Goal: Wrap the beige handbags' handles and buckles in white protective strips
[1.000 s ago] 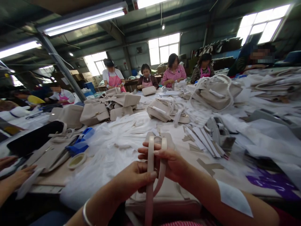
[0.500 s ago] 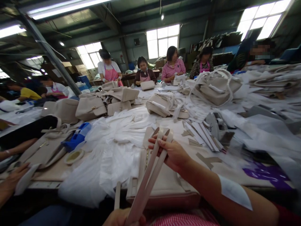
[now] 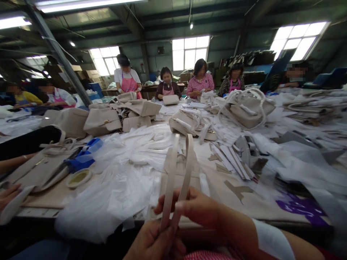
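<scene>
The right hand (image 3: 202,208) has dropped to just above the left hand (image 3: 152,240); both clasp the straps (image 3: 187,171), leaving their tops free.

The bench (image 3: 38,213) carries white film (image 3: 108,202) draped over its near edge, a round roll (image 3: 78,178) beside that, and beige bags (image 3: 101,122) farther back.

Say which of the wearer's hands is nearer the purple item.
Right: the right hand, at the beige straps, is left of the purple item; the left hand holds the straps lower, farther left.
</scene>
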A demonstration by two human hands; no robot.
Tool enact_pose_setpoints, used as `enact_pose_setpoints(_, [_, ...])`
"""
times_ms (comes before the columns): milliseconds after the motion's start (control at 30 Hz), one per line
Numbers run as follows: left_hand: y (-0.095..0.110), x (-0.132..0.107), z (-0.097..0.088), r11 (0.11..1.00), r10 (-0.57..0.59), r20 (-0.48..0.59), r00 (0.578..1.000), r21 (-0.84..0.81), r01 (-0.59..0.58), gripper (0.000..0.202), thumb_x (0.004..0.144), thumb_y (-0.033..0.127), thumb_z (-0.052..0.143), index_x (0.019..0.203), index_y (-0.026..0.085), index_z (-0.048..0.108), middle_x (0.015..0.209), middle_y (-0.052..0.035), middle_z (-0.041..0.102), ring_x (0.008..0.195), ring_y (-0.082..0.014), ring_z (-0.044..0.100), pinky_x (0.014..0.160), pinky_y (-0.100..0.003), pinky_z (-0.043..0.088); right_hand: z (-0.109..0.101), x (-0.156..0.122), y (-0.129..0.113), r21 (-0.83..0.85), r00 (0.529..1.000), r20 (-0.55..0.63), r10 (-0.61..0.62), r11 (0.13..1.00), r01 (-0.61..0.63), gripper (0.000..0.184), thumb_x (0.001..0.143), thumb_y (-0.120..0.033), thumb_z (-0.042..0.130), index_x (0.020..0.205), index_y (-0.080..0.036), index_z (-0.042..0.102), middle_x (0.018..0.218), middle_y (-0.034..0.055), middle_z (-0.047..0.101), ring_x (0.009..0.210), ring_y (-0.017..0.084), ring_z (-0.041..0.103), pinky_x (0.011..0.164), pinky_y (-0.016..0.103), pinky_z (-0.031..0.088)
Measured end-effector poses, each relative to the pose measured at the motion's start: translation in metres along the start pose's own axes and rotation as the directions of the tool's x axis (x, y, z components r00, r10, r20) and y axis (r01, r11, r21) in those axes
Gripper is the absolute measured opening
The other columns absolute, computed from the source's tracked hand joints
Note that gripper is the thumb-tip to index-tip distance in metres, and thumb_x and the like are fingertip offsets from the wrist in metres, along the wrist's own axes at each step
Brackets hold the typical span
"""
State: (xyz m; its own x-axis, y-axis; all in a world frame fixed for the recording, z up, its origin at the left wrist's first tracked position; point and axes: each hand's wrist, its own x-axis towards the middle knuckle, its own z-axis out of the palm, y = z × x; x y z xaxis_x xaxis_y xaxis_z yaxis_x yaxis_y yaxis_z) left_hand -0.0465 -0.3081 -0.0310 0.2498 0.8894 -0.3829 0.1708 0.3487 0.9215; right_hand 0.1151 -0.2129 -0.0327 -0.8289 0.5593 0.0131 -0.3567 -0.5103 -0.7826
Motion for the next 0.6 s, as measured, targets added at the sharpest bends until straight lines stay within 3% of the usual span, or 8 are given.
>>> enact_pose_setpoints(67, [0.005, 0.008, 0.006, 0.997, 0.076, -0.009, 0.997, -0.01, -0.076, 0.051, 0.089, 0.064, 0.051, 0.078, 0.019, 0.073, 0.081, -0.0065, 0.071, 0.069, -0.0173, 0.062, 0.068, -0.028, 0.051, 0.008, -0.007, 0.012, -0.06, 0.996, -0.06, 0.068, 0.996, -0.072, 0.033, 0.074, -0.036, 0.079, 0.096, -0.012, 0.075, 0.087, 0.0093, 0.074, 0.071, 0.018, 0.069, 0.074, 0.032, 0.054])
enact_pose_setpoints(167, [-0.006, 0.008, 0.002, 0.982, 0.154, -0.025, 0.988, 0.112, -0.15, 0.05, 0.089, 0.062, 0.051, 0.076, 0.018, 0.072, 0.073, -0.0052, 0.069, 0.066, -0.0175, 0.061, 0.064, -0.027, 0.051, 0.007, -0.015, 0.01, -0.065, 0.97, -0.243, 0.012, 0.997, -0.029, 0.026, 0.074, -0.033, 0.079, 0.087, -0.011, 0.074, 0.08, 0.0098, 0.075, 0.069, 0.017, 0.068, 0.068, 0.029, 0.053])
enact_pose_setpoints(233, [-0.027, 0.004, -0.011, 0.978, 0.148, -0.255, 0.956, 0.181, -0.103, 0.05, 0.089, 0.063, 0.049, 0.08, 0.019, 0.07, 0.068, -0.0043, 0.067, 0.063, -0.019, 0.062, 0.061, -0.028, 0.052, 0.0, -0.02, 0.006, -0.041, 0.95, -0.312, -0.027, 0.999, 0.015, 0.026, 0.073, -0.034, 0.079, 0.085, -0.012, 0.072, 0.078, 0.0107, 0.075, 0.072, 0.021, 0.07, 0.068, 0.031, 0.055])
enact_pose_setpoints(267, [-0.04, 0.002, -0.019, 0.976, 0.144, -0.43, 0.891, 0.21, -0.056, 0.048, 0.087, 0.064, 0.051, 0.084, 0.019, 0.069, 0.07, -0.0043, 0.067, 0.066, -0.0207, 0.063, 0.063, -0.029, 0.053, -0.003, -0.023, 0.006, -0.025, 0.945, -0.326, -0.019, 1.0, 0.012, 0.027, 0.073, -0.035, 0.079, 0.086, -0.012, 0.071, 0.078, 0.011, 0.076, 0.072, 0.022, 0.071, 0.067, 0.033, 0.055])
enact_pose_setpoints(333, [-0.066, 0.0, -0.033, 0.961, 0.154, -0.7, 0.697, 0.272, 0.06, 0.048, 0.079, 0.065, 0.06, 0.094, 0.02, 0.067, 0.082, -0.0062, 0.07, 0.075, -0.0254, 0.068, 0.07, -0.034, 0.057, -0.007, -0.027, 0.011, 0.005, 0.949, -0.312, 0.05, 0.999, -0.051, 0.031, 0.071, -0.037, 0.08, 0.087, -0.013, 0.07, 0.075, 0.0109, 0.075, 0.068, 0.022, 0.071, 0.062, 0.033, 0.055])
enact_pose_setpoints(400, [-0.088, 0.002, -0.039, 0.931, 0.212, -0.775, 0.595, 0.344, 0.117, 0.06, 0.07, 0.066, 0.067, 0.108, 0.019, 0.066, 0.103, -0.0109, 0.071, 0.093, -0.0318, 0.069, 0.082, -0.042, 0.058, -0.007, -0.03, 0.02, 0.003, 0.95, -0.28, 0.139, 0.99, -0.144, 0.031, 0.07, -0.038, 0.078, 0.087, -0.013, 0.07, 0.074, 0.0098, 0.074, 0.063, 0.02, 0.069, 0.059, 0.031, 0.053])
enact_pose_setpoints(467, [-0.099, 0.006, -0.033, 0.928, 0.238, -0.738, 0.632, 0.365, 0.077, 0.074, 0.069, 0.067, 0.066, 0.123, 0.017, 0.061, 0.122, -0.014, 0.067, 0.111, -0.0357, 0.065, 0.093, -0.048, 0.055, -0.002, -0.032, 0.028, -0.072, 0.955, -0.222, 0.197, 0.973, -0.218, 0.024, 0.072, -0.034, 0.072, 0.084, -0.013, 0.071, 0.074, 0.0077, 0.073, 0.061, 0.016, 0.066, 0.061, 0.028, 0.051])
enact_pose_setpoints(600, [-0.09, 0.018, -0.005, 0.96, 0.181, -0.555, 0.812, 0.278, -0.023, 0.07, 0.08, 0.063, 0.058, 0.133, 0.017, 0.055, 0.128, -0.013, 0.067, 0.121, -0.0332, 0.061, 0.101, -0.046, 0.051, 0.007, -0.033, 0.028, -0.249, 0.975, -0.119, 0.188, 0.945, -0.212, 0.016, 0.078, -0.023, 0.062, 0.081, -0.013, 0.075, 0.077, 0.0051, 0.071, 0.07, 0.014, 0.063, 0.071, 0.026, 0.049])
